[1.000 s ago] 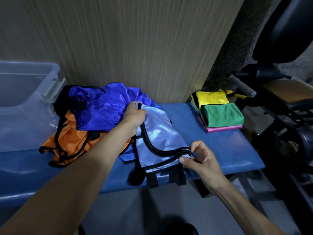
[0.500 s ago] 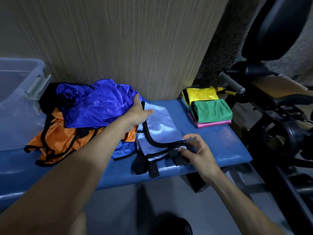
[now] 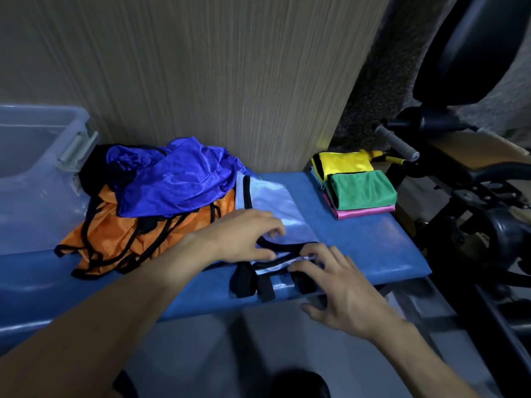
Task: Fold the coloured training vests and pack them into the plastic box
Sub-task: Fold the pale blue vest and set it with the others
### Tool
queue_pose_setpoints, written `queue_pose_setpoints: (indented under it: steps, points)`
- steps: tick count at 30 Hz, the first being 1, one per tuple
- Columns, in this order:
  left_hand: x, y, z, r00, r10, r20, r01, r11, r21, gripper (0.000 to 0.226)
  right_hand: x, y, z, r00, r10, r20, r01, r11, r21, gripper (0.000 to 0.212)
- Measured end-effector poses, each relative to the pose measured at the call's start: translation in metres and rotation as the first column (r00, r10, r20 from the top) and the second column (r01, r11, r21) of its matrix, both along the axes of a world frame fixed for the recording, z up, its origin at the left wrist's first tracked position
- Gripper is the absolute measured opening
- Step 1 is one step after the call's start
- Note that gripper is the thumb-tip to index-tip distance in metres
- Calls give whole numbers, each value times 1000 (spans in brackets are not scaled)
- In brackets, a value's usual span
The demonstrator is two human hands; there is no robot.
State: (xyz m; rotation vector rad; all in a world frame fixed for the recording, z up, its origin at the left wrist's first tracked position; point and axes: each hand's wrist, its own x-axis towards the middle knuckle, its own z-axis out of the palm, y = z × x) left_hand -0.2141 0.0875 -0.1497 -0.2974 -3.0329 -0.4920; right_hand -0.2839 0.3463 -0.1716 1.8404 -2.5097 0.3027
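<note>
— Where are your hands just now?

— Both on the pale blue vest (image 3: 275, 208); it lies on the blue padded bench (image 3: 359, 248), partly folded, its black-trimmed edge toward me and its black straps hanging over the bench's front edge; my left hand (image 3: 244, 234) rests on its near left part, palm down, fingers loosely bent over the fabric, and whether they pinch anything I cannot tell; my right hand (image 3: 342, 291) sits just right of it at the near edge, fingers spread and fairly straight, fingertips pressing the black trim; the two hands are close together but not touching.

— And the rest of the vests?

— A loose heap just left of the pale one; a royal blue vest (image 3: 178, 182) lies crumpled on top of an orange vest (image 3: 120, 239) with black trim, and the pale vest's far left edge touches that heap; at the bench's right end, well apart from my hands, is a folded stack: a yellow vest (image 3: 344, 163) at the back, a green vest (image 3: 365, 189) in front of it, a pink vest (image 3: 365, 211) showing underneath.

— The box?

— The clear plastic box (image 3: 37, 202) stands at the far left of the bench, beside the heap; its lid is off; I cannot make out anything inside it from here.
</note>
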Motion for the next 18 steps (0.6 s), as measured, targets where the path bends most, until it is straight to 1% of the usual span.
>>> queue_pose_setpoints:
  steps: [2,5,8,9,11,12,13,16,17,18]
  points:
    - [2,5,-6,999,6,-36,-11,989,-144,35,5,-5,-9,993,-21,-115,26,999,41,68]
    - [1,11,-12,992,16,-121,-52,955,-293,30,5,-8,-18,978,-43,-203,33,998,-54,53]
    - [4,14,-11,980,-36,-197,-37,933,-358,19,6,-6,-20,976,-42,-213,12,990,-141,28]
    - [4,12,-10,969,-43,-243,-50,929,-366,16,6,-5,-20,978,-46,-202,14,988,-157,23]
    - [7,5,-4,949,-51,-312,-72,927,-369,15,7,-4,-18,986,-59,-154,32,985,-171,24]
    - [9,2,0,949,-52,-311,-71,926,-371,14,6,-3,-17,989,-65,-131,43,985,-169,25]
    - [12,2,2,960,-49,-277,-60,926,-373,15,6,-2,-16,991,-69,-117,50,986,-159,26]
    - [17,6,0,999,7,-45,-25,917,-399,24,4,-1,-17,993,-66,-97,56,993,-99,24]
    - [17,8,1,1000,22,4,-18,913,-408,26,3,-1,-17,995,-65,-79,59,995,-76,25]
    - [18,10,3,999,28,22,-17,914,-405,26,2,-1,-16,997,-61,-56,58,997,-58,27]
